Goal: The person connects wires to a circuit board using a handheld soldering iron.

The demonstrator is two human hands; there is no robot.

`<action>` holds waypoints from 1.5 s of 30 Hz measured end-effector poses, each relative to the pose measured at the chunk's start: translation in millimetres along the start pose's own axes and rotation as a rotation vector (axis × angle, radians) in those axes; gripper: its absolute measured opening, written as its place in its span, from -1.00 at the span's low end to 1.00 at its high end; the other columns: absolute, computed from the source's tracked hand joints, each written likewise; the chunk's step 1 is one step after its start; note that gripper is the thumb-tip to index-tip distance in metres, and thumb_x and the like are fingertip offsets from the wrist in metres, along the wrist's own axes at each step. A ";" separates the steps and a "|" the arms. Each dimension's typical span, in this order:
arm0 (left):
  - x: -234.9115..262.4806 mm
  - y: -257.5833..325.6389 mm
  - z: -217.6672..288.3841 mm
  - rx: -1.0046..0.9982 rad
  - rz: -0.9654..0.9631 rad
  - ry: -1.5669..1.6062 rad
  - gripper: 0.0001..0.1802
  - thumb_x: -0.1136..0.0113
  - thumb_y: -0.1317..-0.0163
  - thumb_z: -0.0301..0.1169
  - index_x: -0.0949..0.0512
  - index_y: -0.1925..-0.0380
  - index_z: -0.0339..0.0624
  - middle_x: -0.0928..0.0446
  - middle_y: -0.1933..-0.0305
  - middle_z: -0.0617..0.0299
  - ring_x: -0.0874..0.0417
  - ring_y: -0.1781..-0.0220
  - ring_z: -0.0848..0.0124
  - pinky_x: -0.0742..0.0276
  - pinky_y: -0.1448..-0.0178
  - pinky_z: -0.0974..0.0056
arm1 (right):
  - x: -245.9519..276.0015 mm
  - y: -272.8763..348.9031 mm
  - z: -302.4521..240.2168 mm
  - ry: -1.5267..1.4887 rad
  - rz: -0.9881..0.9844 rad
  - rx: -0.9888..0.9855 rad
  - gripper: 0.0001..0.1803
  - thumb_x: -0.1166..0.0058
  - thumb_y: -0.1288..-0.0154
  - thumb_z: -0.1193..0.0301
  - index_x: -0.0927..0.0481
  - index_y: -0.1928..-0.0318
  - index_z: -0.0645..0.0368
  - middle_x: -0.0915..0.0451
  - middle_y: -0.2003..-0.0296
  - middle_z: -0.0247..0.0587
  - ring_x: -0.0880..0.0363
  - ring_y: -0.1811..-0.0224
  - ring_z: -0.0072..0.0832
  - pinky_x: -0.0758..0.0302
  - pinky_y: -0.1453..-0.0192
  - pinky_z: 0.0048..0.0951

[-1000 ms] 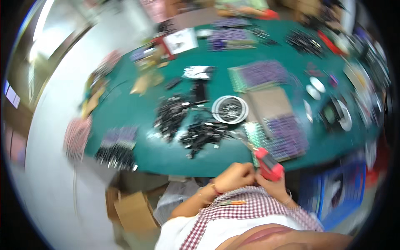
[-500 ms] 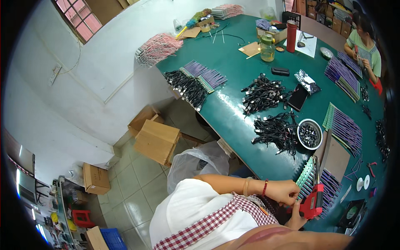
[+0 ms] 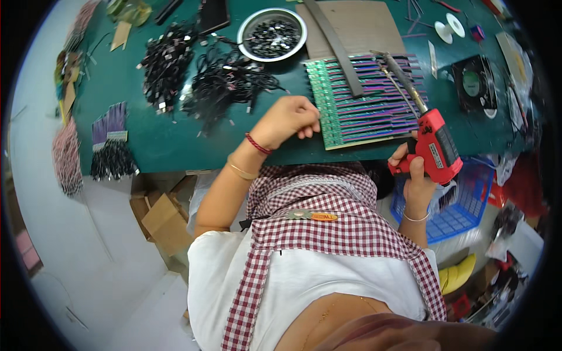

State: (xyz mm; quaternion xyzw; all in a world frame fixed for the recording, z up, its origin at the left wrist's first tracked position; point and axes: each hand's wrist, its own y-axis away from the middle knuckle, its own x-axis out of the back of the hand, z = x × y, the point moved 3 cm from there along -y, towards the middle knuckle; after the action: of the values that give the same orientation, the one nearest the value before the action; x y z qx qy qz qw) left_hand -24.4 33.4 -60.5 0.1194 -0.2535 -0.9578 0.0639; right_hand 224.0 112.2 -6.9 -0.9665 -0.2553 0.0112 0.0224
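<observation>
My right hand (image 3: 414,181) grips a red soldering gun (image 3: 438,146) by its handle. The gun's long metal tip slants up and left over a row of purple and black wires (image 3: 374,130). These wires run out from a green circuit board strip (image 3: 323,105) lying near the table's front edge. Beside the strip's left edge, my left hand (image 3: 291,121) is closed with its fingers curled in; whatever they may hold is hidden. A dark flat bar (image 3: 336,50) lies across the wires and a brown board (image 3: 374,23) behind them.
A metal bowl (image 3: 240,40) of small connectors stands behind my left hand. Bundles of black cables (image 3: 225,82) lie left of it on the green table (image 3: 234,140). White spools (image 3: 448,28) and a black fan (image 3: 474,85) are at right. A blue basket (image 3: 436,231) sits below the table edge.
My view has swung right and down over the work. My left hand has drawn away from the soldering gun, to the left of the strip. The gun stays in my right hand.
</observation>
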 end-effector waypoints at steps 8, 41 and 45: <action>3.7 -4.4 -0.9 0.109 -0.065 -0.045 -0.90 -0.06 -0.15 -0.46 -0.42 0.49 -0.26 -0.51 0.57 0.24 -0.45 0.63 0.63 -0.33 0.58 0.57 | 30.4 36.2 26.7 -0.039 -0.069 -0.220 -0.44 -0.06 -0.23 0.18 -0.31 -0.06 0.37 -0.38 0.63 -0.26 -0.31 0.64 -0.61 -0.31 0.54 -0.58; 6.5 -20.7 -0.1 0.073 -0.131 -0.042 -0.86 -0.09 -0.12 -0.44 -0.41 0.55 -0.22 -0.53 0.58 0.25 -0.47 0.64 0.63 -0.32 0.60 0.56 | 10.1 55.1 43.0 0.204 -0.170 -0.233 -0.72 -0.02 -0.22 0.28 -0.43 0.43 0.29 -0.42 0.59 -0.28 -0.31 0.60 -0.62 -0.26 0.51 -0.60; 5.4 -19.0 0.8 0.074 -0.110 -0.054 -0.86 -0.08 -0.12 -0.44 -0.41 0.56 -0.22 -0.53 0.59 0.26 -0.47 0.64 0.63 -0.31 0.60 0.56 | 16.4 58.1 46.0 0.283 -0.264 -0.203 -0.73 -0.01 -0.22 0.29 -0.44 0.39 0.29 -0.41 0.60 -0.28 -0.30 0.59 -0.62 -0.25 0.51 -0.59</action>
State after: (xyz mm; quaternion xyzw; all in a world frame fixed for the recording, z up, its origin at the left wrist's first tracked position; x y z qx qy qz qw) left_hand -31.0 49.1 -70.4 0.1093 -0.2834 -0.9528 0.0000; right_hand 265.4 71.5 -55.8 -0.9140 -0.3737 -0.1534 -0.0383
